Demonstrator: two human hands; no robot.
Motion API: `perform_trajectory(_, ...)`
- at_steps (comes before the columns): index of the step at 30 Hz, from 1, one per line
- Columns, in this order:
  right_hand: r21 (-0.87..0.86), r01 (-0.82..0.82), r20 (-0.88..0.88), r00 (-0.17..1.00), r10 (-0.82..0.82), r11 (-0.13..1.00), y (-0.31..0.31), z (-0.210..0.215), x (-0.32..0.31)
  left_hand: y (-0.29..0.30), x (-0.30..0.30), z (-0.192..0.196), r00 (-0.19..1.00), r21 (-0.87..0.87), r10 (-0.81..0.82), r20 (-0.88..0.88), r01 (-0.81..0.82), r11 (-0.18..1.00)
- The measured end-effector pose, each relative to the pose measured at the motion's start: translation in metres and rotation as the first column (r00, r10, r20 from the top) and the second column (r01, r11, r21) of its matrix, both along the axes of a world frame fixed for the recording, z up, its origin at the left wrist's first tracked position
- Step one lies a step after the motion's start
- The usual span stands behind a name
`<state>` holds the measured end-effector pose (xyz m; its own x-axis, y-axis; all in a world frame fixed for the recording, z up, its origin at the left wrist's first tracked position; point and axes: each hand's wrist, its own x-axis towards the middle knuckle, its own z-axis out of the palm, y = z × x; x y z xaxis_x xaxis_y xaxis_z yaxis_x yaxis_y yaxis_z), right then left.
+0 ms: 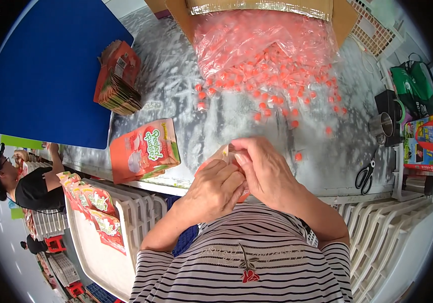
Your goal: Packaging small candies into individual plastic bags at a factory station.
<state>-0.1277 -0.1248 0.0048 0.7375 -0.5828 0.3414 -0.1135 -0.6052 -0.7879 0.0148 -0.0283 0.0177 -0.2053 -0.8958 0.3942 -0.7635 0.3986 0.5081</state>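
Note:
My left hand (213,188) and my right hand (268,169) meet above the near edge of the table, their fingers closed at the top of a red pouch (206,163). Most of that pouch is hidden behind the hands; bits of red show beside and below the fingers. To the left of my hands lies a flat stack of red printed pouches (144,151). Beyond the hands, small red wrapped candies (277,76) spill in a heap from a clear plastic bag (262,30). One single candy (298,157) lies close to my right hand.
A cardboard box (345,22) stands behind the candies. More upright pouches (119,83) rest beside a blue panel (50,65). Black scissors (365,177) and a metal cup (380,125) are at the right. White crates (378,237) flank me; a co-worker (37,184) is at far left.

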Motion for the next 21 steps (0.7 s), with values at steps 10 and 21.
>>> perform_trajectory(10, -0.273, 0.336, -0.252, 0.880, -0.404, 0.901, -0.027, -0.057, -0.058, 0.002, 0.004, -0.002, 0.998, 0.054, 0.056, 0.002, -0.056, 0.997)
perform_trajectory(21, 0.193, 0.467, -0.210, 0.879, -0.429, 0.863, -0.037, -0.093, -0.094, 0.003, 0.000, -0.005, 0.998, 0.055, 0.058, -0.002, -0.058, 0.997)
